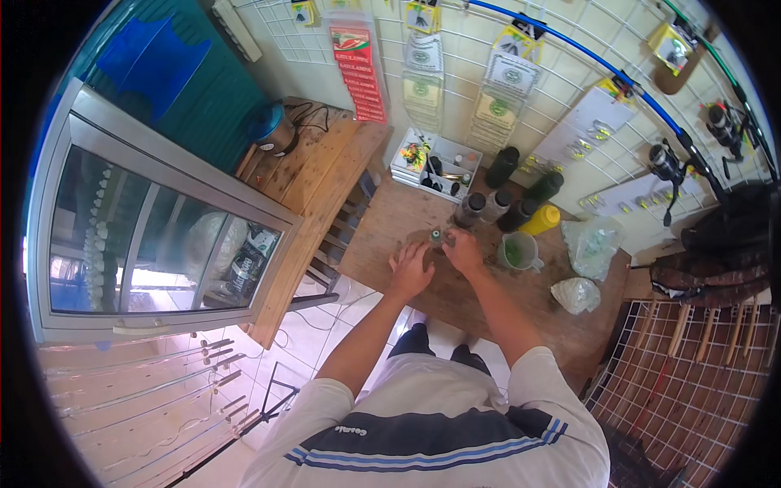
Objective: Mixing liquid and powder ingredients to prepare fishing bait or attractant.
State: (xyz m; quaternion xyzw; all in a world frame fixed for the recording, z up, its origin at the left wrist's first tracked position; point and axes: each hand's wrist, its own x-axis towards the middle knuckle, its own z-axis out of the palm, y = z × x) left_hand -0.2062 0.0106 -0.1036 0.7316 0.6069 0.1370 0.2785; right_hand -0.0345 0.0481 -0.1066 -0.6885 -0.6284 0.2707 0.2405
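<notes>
On the wooden table [390, 226], my left hand [413, 270] rests with its fingers spread, just below and left of a small bottle [435, 235] with a greenish top. My right hand [462, 249] is at the bottle's right side, its fingertips bent around something small and clear that is too small to make out. Dark-capped bottles [470, 208] stand behind my hands. A yellow squeeze bottle [542, 219] is beside them. To the right of my right hand is a clear plastic measuring jug [518, 251] with green contents.
A white divided organizer [437, 165] with small bottles stands at the table's back. Plastic bags [592, 244] lie on the right. A glass-fronted cabinet [165, 226] is at left. Fishing rods with reels [666, 161] and packets [504, 104] hang on the wire grid.
</notes>
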